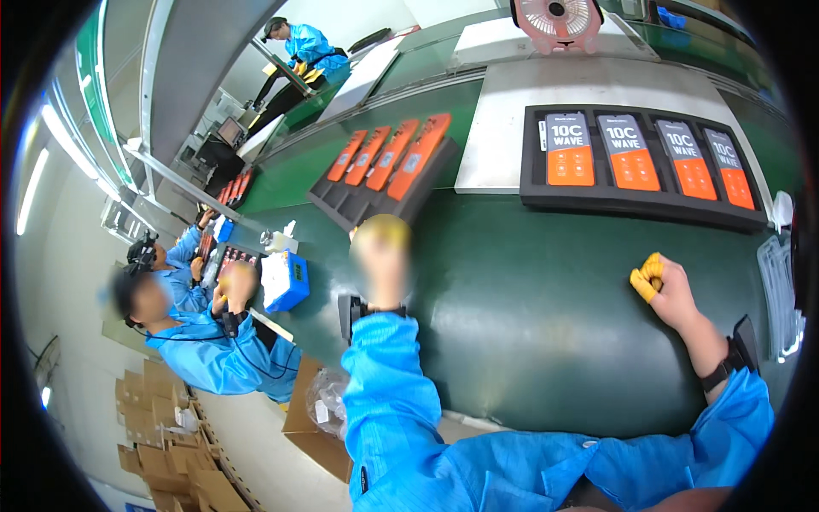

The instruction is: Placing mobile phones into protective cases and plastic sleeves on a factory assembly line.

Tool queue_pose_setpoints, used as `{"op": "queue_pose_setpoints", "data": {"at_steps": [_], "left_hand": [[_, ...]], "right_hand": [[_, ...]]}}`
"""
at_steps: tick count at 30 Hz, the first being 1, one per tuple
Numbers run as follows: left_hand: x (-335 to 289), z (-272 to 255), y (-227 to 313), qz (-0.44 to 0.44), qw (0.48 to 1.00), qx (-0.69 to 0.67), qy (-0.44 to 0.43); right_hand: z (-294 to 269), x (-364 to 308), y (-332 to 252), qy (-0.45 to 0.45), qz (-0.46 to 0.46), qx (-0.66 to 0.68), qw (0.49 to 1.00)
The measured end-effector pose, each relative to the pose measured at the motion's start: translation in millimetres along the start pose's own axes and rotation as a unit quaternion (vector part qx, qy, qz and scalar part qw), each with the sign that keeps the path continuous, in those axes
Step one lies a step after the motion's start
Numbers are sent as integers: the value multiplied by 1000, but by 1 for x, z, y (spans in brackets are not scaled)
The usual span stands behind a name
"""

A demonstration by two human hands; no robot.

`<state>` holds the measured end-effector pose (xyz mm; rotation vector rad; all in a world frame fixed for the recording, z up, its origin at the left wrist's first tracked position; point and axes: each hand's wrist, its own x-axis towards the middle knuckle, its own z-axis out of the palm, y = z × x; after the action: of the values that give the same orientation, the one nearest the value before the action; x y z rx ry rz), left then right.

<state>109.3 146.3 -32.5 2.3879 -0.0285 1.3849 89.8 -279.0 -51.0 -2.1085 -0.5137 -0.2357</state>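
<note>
A dark grey compartment tray (363, 200) sits slightly left of centre with several orange slab-shaped items (394, 154) in its far part; its near slots show bare. My left hand (380, 252), yellow covers on its fingertips, is at this tray's near edge. Blur smears its fingers, so I cannot tell whether it grips the tray. My right hand (670, 290) is closed in a loose fist above the green work surface (529, 299), yellow fingertip covers showing and nothing visible in it. Beyond it, a black tray (533, 192) carries several phones (630, 154) with grey-and-orange screen films, face up.
A white board (495, 128) lies under part of the black tray. A pink fan (556, 21) stands at the back. Clear plastic trays (776, 299) line the right edge. Left are a blue box (294, 282), co-workers in blue (213, 354) and an open carton (307, 439).
</note>
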Motion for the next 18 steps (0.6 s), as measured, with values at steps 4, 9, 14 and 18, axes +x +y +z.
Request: {"op": "queue_pose_setpoints", "data": {"at_steps": [4, 9, 14, 18], "left_hand": [[-51, -62, 50, 10, 998, -17, -60], [-116, -126, 106, 8, 988, 0, -154], [-179, -144, 151, -6, 973, 57, -225], [-169, -140, 189, 12, 952, 117, -281]], "right_hand": [[-2, 1, 7, -3, -4, -24, 1000], [-4, -2, 10, 2, 7, -60, 998], [2, 1, 3, -20, -18, -44, 999], [9, -6, 0, -14, -74, -15, 997]]}}
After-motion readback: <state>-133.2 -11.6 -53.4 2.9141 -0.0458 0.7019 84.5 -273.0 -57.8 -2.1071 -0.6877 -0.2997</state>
